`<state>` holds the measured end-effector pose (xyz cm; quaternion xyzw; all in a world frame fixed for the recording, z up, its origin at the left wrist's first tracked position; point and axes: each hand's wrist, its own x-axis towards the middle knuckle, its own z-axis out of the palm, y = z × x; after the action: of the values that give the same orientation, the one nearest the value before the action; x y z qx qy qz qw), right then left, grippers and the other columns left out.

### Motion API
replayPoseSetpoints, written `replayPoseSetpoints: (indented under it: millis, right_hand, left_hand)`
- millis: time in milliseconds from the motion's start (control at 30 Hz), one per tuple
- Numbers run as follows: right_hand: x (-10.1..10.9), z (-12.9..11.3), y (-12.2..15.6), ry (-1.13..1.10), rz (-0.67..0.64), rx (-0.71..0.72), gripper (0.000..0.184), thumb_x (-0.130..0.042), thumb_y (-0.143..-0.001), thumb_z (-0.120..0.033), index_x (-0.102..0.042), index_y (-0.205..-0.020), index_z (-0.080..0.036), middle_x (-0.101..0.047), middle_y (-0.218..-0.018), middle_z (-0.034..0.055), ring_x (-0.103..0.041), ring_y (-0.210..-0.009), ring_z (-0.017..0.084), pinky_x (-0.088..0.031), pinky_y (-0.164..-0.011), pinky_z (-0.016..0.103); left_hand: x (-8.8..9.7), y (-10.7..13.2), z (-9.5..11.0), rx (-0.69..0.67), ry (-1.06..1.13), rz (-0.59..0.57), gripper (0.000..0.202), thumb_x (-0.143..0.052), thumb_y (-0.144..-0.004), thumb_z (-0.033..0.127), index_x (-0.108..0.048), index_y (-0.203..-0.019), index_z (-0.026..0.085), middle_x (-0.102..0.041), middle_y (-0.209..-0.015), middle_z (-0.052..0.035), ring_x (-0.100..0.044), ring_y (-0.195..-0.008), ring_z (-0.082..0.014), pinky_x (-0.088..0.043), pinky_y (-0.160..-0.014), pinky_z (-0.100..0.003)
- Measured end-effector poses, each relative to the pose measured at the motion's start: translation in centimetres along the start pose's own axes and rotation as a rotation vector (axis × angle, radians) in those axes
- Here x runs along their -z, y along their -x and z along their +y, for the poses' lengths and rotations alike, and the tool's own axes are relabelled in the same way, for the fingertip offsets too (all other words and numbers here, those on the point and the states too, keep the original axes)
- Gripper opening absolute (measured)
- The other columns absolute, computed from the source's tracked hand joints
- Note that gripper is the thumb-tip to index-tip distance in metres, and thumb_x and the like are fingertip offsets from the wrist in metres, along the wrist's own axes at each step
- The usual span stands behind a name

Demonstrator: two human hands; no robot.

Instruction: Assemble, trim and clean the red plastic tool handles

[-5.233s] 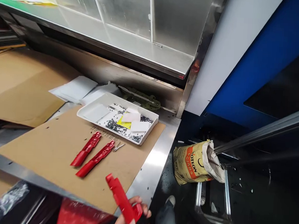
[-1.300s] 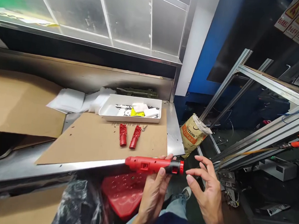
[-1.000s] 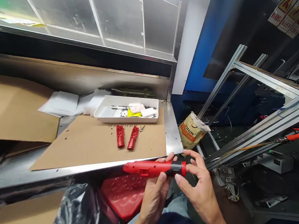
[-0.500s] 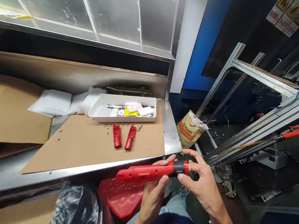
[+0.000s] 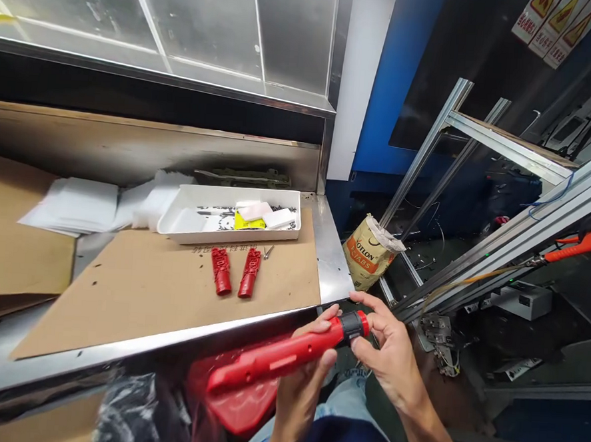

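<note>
A long red plastic tube-shaped housing [image 5: 277,356] is held in front of the bench edge, tilted so its right end is higher. That end carries a black collar [image 5: 352,326] and a red end ring [image 5: 365,322]. My left hand [image 5: 306,375] wraps round the housing from below, thumb in front and fingers behind. At the other end, my right hand [image 5: 385,340] has its thumb and fingers closed on the red end ring and the collar. Two shorter dark red moulded pieces [image 5: 221,271] lie side by side on the cardboard, a few screws [image 5: 268,251] beside them.
A white tray [image 5: 229,237] with small pads and a yellow packet sits at the back of the cardboard sheet [image 5: 145,292]. White foam sheets [image 5: 79,204] are stacked left. Beyond the bench stand a paper sack [image 5: 368,255] and a metal frame [image 5: 430,149]. Below is a red bin [image 5: 244,411].
The housing has tilted, its far left end dropping lower and to the left. Both hands stay on it. The view has shifted slightly, so the bench things appear further left.
</note>
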<state>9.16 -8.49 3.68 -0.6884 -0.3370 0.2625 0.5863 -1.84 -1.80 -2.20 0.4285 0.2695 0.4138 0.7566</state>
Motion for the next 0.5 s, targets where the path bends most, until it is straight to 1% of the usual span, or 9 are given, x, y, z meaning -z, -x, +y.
replayPoseSetpoints:
  millis: [67,133,167,200,267,300,367,400,500]
  right_hand:
    - [-0.4,0.1,0.1,-0.005,0.059,0.014,0.015,-0.059,-0.068,-0.019,-0.073,-0.075,-0.020,-0.060,-0.131,0.0083,-0.053,-0.122,0.028,-0.037,-0.107,0.042]
    - [-0.3,0.2,0.4,-0.001,0.071,0.018,0.012,-0.061,-0.071,-0.020,-0.072,-0.076,-0.020,-0.059,-0.132,0.0093,-0.052,-0.124,0.028,-0.035,-0.110,0.043]
    - [0.0,0.2,0.5,-0.002,0.039,0.011,0.010,-0.064,-0.073,-0.023,-0.072,-0.078,-0.021,-0.057,-0.135,0.0094,-0.051,-0.126,0.028,-0.034,-0.111,0.044]
    - [0.4,0.2,0.6,-0.008,-0.007,-0.001,0.010,-0.066,-0.074,-0.026,-0.073,-0.081,-0.022,-0.055,-0.139,0.0089,-0.049,-0.128,0.029,-0.032,-0.112,0.045]
    - [1.4,0.3,1.0,-0.026,-0.074,-0.014,0.011,-0.071,-0.075,-0.033,-0.074,-0.083,-0.024,-0.048,-0.146,0.0065,-0.044,-0.133,0.029,-0.028,-0.115,0.047]
    - [1.9,0.4,1.1,-0.033,-0.070,-0.010,0.010,-0.072,-0.077,-0.035,-0.073,-0.081,-0.025,-0.046,-0.147,0.0051,-0.042,-0.135,0.029,-0.026,-0.116,0.048]
    - [2.5,0.5,1.4,-0.034,-0.008,0.016,0.010,-0.071,-0.080,-0.035,-0.072,-0.075,-0.026,-0.046,-0.147,0.0033,-0.040,-0.137,0.027,-0.024,-0.117,0.049]
    - [2.6,0.4,1.6,-0.028,0.019,0.029,0.012,-0.070,-0.081,-0.034,-0.071,-0.073,-0.026,-0.047,-0.146,0.0029,-0.039,-0.137,0.027,-0.025,-0.117,0.049]
    - [2.2,0.1,1.9,0.023,0.025,0.064,0.011,-0.068,-0.081,-0.032,-0.070,-0.072,-0.027,-0.050,-0.143,0.0028,-0.040,-0.136,0.026,-0.027,-0.117,0.050]
  left_hand:
    - [0.0,0.3,-0.1,-0.118,-0.056,0.047,0.025,-0.082,-0.069,0.031,-0.072,-0.091,0.023,-0.068,-0.123,-0.0091,-0.056,-0.123,-0.0333,-0.044,-0.106,-0.041]
    - [0.0,0.3,-0.1,-0.171,-0.071,0.082,0.027,-0.082,-0.069,0.029,-0.072,-0.093,0.024,-0.069,-0.123,-0.0081,-0.058,-0.120,-0.0310,-0.046,-0.104,-0.038]
    - [0.0,0.1,0.0,-0.144,-0.061,0.085,0.031,-0.082,-0.069,0.032,-0.071,-0.097,0.023,-0.070,-0.121,-0.0081,-0.060,-0.118,-0.0297,-0.047,-0.103,-0.036]
    - [0.1,-0.1,0.2,-0.085,-0.040,0.079,0.038,-0.082,-0.070,0.038,-0.070,-0.102,0.022,-0.071,-0.117,-0.0086,-0.061,-0.116,-0.0287,-0.048,-0.101,-0.035]
    - [0.1,-0.7,0.7,0.072,0.046,0.081,0.054,-0.081,-0.067,0.050,-0.067,-0.109,0.018,-0.075,-0.106,-0.0100,-0.067,-0.105,-0.0272,-0.053,-0.092,-0.033]
    - [0.2,-1.0,1.0,0.150,0.104,0.082,0.061,-0.081,-0.065,0.055,-0.065,-0.110,0.017,-0.075,-0.101,-0.0101,-0.069,-0.099,-0.0259,-0.055,-0.087,-0.031]
    - [0.2,-1.3,1.6,0.259,0.212,0.087,0.065,-0.082,-0.063,0.056,-0.064,-0.111,0.016,-0.076,-0.098,-0.0099,-0.071,-0.088,-0.0228,-0.056,-0.079,-0.029]
    - [0.2,-1.3,1.7,0.292,0.252,0.090,0.064,-0.083,-0.063,0.055,-0.064,-0.110,0.016,-0.076,-0.098,-0.0097,-0.071,-0.085,-0.0214,-0.056,-0.077,-0.028]
    - [0.1,-1.0,1.9,0.348,0.313,0.082,0.060,-0.084,-0.063,0.051,-0.065,-0.108,0.017,-0.076,-0.097,-0.0100,-0.071,-0.082,-0.0198,-0.056,-0.074,-0.026]
